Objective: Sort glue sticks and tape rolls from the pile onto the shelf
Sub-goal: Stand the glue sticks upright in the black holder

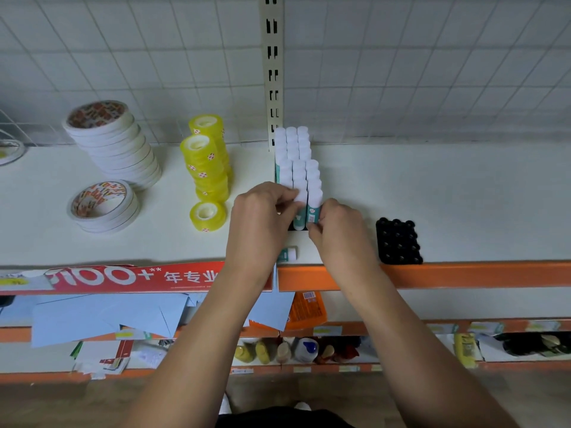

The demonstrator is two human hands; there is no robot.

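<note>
On the shelf (432, 186), tape rolls (207, 168) stand left of the glue sticks (296, 156), a tray (398, 242) to their right.

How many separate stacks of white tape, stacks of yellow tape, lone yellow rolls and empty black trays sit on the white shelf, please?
White tape stacks: 2
Yellow tape stacks: 2
Lone yellow rolls: 1
Empty black trays: 1
Total: 6

Bare shelf (448, 186) lies behind the black tray (398, 242); yellow tape rolls (207, 168) stand left of the glue sticks (298, 168).
</note>
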